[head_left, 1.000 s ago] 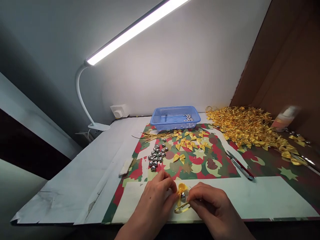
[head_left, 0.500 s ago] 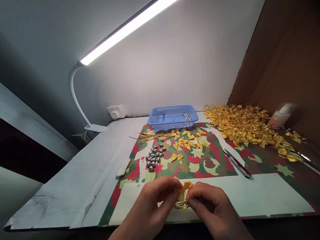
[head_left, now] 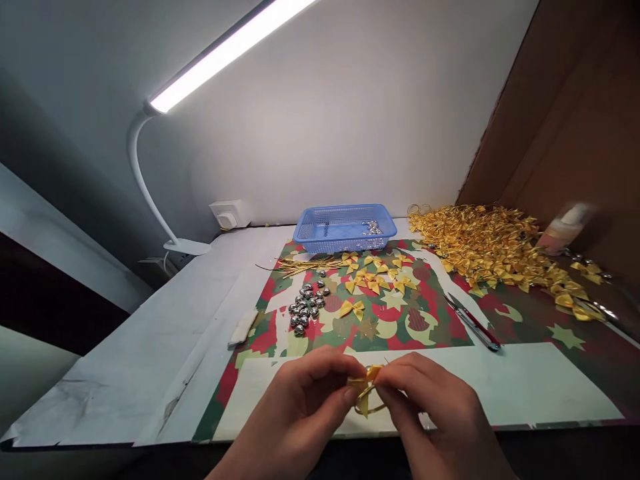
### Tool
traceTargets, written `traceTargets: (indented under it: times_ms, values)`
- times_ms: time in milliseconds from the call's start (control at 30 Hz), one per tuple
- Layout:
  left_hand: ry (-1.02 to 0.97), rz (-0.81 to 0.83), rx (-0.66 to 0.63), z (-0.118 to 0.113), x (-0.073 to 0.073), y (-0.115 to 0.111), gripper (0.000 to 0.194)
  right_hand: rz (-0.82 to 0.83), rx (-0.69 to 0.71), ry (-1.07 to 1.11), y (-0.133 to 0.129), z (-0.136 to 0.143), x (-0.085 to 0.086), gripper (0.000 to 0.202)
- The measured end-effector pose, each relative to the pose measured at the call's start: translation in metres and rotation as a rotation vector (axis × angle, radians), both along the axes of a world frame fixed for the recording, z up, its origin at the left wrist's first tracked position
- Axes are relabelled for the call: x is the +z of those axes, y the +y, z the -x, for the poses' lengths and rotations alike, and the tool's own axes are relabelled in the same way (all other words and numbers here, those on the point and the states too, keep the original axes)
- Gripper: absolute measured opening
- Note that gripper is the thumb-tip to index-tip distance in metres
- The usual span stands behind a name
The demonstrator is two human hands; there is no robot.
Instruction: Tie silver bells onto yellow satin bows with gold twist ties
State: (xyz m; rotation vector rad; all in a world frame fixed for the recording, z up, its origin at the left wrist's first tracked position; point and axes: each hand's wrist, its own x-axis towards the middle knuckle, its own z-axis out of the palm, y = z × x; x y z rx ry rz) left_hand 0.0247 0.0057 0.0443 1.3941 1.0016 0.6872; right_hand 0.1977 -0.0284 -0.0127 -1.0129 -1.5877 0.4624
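Observation:
In front of me, above the white paper strip, a yellow ribbon bow (head_left: 364, 404) is pinched between the fingertips of my left hand (head_left: 313, 400). My right hand (head_left: 436, 408) is closed at the bow's other side, its thumb and forefinger gripping a thin gold wire (head_left: 371, 411) that curves in a loop below the bow. A short wire end sticks up by the right fingertips. Something shiny, partly covered, shows at the top of the bow. The fingers hide much of the knot.
Silver bells (head_left: 304, 309) lie left of several loose bows (head_left: 375, 283). Gold wires (head_left: 305, 265) lie before a blue basket (head_left: 345, 245) with small silver pieces. A bow heap (head_left: 490, 243), tweezers-like tool (head_left: 473, 323), bottle (head_left: 564, 230) and white block (head_left: 243, 329) surround; a lamp (head_left: 225, 60) hangs overhead.
The bow has tilted and turned between my fingers, and the wire loop now reaches further right. A wire end has come up by the right fingertips. The view has shifted slightly.

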Motion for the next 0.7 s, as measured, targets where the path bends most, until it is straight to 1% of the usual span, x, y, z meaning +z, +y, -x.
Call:
traceTargets:
  times_ms: [100,267,367,500,700]
  values:
    - [-0.006,-0.011,0.027,-0.0014,0.0042,0.0005,0.006,-0.004,-0.014,-0.047,0.0003,-0.0005,0.0,0.016]
    - [-0.033,-0.054,0.03,-0.0021,0.0057,-0.0007,0.006,-0.022,-0.05,-0.087,-0.003,0.0008,0.006,0.017]
    - [-0.01,-0.019,0.032,-0.0013,0.0065,-0.0032,0.007,-0.03,-0.077,-0.124,-0.0036,0.0014,0.009,0.017]
    - [-0.019,0.042,0.051,-0.0013,0.009,-0.0052,0.009,-0.048,-0.095,-0.168,-0.003,0.0024,0.008,0.015]
    - [-0.044,0.033,0.022,-0.0023,0.0104,-0.0046,0.012,-0.076,-0.112,-0.175,-0.0031,0.004,0.0062,0.016]
